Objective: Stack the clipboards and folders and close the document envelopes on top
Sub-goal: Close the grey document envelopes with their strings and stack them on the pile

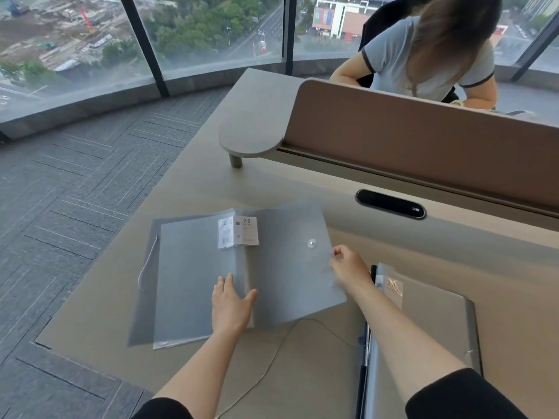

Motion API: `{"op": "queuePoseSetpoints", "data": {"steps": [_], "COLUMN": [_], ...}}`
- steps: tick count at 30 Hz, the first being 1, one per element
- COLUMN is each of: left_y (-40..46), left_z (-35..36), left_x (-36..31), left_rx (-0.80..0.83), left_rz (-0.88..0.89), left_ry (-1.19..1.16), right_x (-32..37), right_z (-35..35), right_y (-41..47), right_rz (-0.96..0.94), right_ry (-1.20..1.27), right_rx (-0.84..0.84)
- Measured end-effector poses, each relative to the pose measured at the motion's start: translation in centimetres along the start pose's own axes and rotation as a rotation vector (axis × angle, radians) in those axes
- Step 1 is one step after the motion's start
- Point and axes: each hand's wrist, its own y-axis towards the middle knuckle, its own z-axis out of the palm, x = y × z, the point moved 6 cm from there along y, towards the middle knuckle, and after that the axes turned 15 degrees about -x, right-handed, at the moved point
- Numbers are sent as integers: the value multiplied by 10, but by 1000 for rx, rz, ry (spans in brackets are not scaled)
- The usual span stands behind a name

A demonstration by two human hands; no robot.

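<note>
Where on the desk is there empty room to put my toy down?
Bare desk lies behind the grey envelope, up to the black cable slot. More lies at the near left corner, before the pocket folder. The right side is crowded with stacked folders.

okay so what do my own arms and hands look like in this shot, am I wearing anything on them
Both forearms are bare below short black sleeves that show at the bottom edge. The left hand and right hand wear no gloves, and no rings, watch or bracelet show on the fingers or wrists.
</note>
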Motion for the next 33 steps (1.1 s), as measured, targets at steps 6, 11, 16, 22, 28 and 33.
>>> {"op": "queuePoseSetpoints", "data": {"steps": [6, 11, 16, 22, 28, 33], "left_y": [-4, -10, -16, -33, -42, -43], "left_z": [-23, -65, -103, -137, -149, -138], "left_x": [-10, -31, -48, -68, -71, -58], "left_rx": [-64, -180, -248, -274, -188, -71], "left_rz": [-44, -74, -54, 7, -11, -114], "left_ry": [-194, -435, -662, -838, -1048, -1155], "right_x": [29, 57, 84, 106, 102, 88], "right_z": [-28, -45, -61, -78, -80, -69], "right_y": [-18, -39, -56, -70, -72, -69], "right_rz": [-75, -120, -186, -233, -242, -188], "right_ry": [319, 537, 673, 768, 778, 758], "right_rx": [-45, 30, 72, 97, 99, 87]}}
